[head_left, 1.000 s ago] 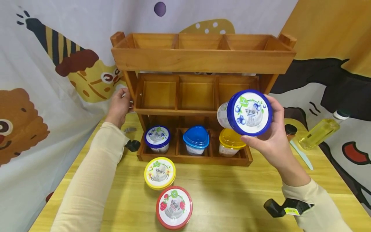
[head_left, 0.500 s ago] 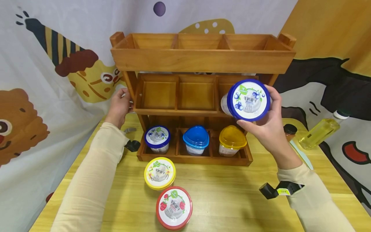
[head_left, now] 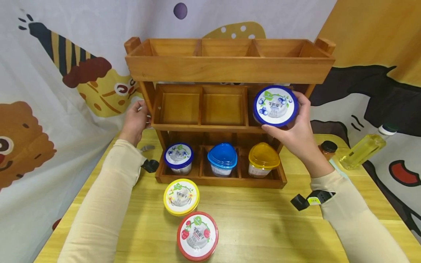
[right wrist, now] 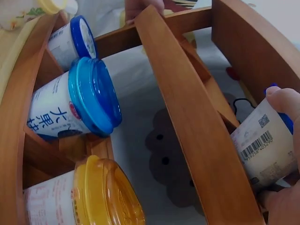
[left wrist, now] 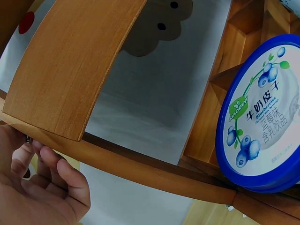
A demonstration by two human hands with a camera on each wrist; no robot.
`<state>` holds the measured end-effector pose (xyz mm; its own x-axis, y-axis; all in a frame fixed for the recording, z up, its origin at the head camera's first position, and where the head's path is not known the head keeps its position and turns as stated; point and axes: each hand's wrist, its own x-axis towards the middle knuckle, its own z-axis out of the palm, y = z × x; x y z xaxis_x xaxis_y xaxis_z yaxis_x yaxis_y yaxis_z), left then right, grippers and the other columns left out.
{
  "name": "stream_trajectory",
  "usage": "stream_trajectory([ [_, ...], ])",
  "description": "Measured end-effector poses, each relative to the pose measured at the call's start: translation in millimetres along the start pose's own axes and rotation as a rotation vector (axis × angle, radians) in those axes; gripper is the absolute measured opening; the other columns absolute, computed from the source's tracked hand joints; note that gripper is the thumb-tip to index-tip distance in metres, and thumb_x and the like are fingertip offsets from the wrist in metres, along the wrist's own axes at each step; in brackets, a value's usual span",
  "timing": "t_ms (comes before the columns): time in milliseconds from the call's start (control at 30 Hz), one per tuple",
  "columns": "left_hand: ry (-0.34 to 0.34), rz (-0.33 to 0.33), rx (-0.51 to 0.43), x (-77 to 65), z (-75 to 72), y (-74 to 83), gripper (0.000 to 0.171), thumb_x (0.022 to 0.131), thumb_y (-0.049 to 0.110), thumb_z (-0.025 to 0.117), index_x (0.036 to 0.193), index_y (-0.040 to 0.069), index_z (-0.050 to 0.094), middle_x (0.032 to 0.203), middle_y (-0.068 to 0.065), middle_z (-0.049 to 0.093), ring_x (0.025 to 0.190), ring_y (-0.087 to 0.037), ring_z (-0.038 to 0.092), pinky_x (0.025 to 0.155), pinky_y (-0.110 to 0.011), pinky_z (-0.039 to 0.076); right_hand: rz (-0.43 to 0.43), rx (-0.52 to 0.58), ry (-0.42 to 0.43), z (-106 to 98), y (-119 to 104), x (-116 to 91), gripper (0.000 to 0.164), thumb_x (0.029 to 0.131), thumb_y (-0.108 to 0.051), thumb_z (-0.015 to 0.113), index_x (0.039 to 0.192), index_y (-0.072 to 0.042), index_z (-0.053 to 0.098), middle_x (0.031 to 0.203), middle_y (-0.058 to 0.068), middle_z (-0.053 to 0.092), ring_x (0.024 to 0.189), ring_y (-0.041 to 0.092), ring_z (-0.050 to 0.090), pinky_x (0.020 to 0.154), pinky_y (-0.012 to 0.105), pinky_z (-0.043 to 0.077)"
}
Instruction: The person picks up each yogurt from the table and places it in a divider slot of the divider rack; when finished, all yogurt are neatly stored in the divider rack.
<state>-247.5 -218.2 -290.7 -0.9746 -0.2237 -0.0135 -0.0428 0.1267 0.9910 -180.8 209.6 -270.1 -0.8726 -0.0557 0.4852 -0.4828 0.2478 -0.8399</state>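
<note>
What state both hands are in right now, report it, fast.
Left hand: closed, holding the wooden rack by its side.
Right hand: closed, holding the blue-lidded blueberry tub.

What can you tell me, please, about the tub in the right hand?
The tub has a round white lid with a blue rim, printed with blueberries and characters. Its pale body, seemingly plastic, carries a barcode. The closed lid faces the viewer. The right hand grips it at the middle shelf's right compartment; whether its base rests there is hidden.

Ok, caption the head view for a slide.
Right hand holds a blueberry tub at the middle tier of a wooden rack, left hand gripping the rack's left side.
</note>
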Motion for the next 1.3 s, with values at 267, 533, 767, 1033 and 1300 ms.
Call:
stream_trajectory([
  [267, 0.004, -0.004, -0.025, 1.3, 2.0, -0.1, 0.019, 0.108, 0.029, 0.037, 0.097, 0.024, 0.052, 0.073, 0.010, 0.057, 0.058, -0.005, 0.052, 0.054, -0.020, 0.045, 0.056, -0.195, -0.013, 0, 2, 9, 0.105, 0.074, -0.011, 0.087, 0.149, -0.020, 0.014, 0.150, 0.007, 0.028, 0.134, 0.020, 0.039, 0.114, 0.031, 0.035],
  [533, 0.007, 0.004, -0.027, 2.6, 2.6, -0.2, 0.019, 0.107, 0.029, 0.038, 0.096, 0.024, 0.052, 0.071, 0.010, 0.056, 0.057, -0.006, 0.051, 0.053, -0.020, 0.044, 0.064, -0.312, -0.028, 1, 1, 13, 0.104, 0.076, -0.021, 0.086, 0.151, -0.017, 0.014, 0.149, 0.014, 0.032, 0.135, 0.029, 0.040, 0.117, 0.046, 0.029],
  [767, 0.007, 0.009, -0.002, 2.0, 0.6, 0.9, 0.019, 0.108, 0.029, 0.037, 0.097, 0.025, 0.052, 0.074, 0.009, 0.057, 0.059, -0.006, 0.052, 0.054, -0.020, 0.045, 0.130, -0.354, -0.083, -7, -5, 12, 0.107, 0.081, -0.028, 0.082, 0.156, -0.015, 0.006, 0.154, 0.018, 0.027, 0.138, 0.036, 0.038, 0.116, 0.053, 0.030],
  [1033, 0.010, 0.005, 0.012, 1.8, -0.9, 0.2, 0.019, 0.107, 0.033, 0.037, 0.098, 0.025, 0.052, 0.074, 0.010, 0.058, 0.060, -0.006, 0.053, 0.056, -0.021, 0.046, 0.157, -0.369, -0.121, -10, -7, 11, 0.119, 0.079, -0.022, 0.084, 0.157, -0.014, -0.006, 0.160, 0.019, 0.016, 0.143, 0.039, 0.029, 0.119, 0.054, 0.023],
  [1300, 0.004, -0.001, 0.013, 1.0, -0.9, -0.8, 0.020, 0.107, 0.033, 0.036, 0.098, 0.025, 0.052, 0.075, 0.011, 0.058, 0.059, -0.005, 0.053, 0.056, -0.021, 0.045, 0.063, -0.468, -0.072, -8, -9, 7, 0.120, 0.076, -0.024, 0.087, 0.158, -0.013, 0.001, 0.160, 0.019, 0.018, 0.145, 0.039, 0.027, 0.119, 0.057, 0.021],
])
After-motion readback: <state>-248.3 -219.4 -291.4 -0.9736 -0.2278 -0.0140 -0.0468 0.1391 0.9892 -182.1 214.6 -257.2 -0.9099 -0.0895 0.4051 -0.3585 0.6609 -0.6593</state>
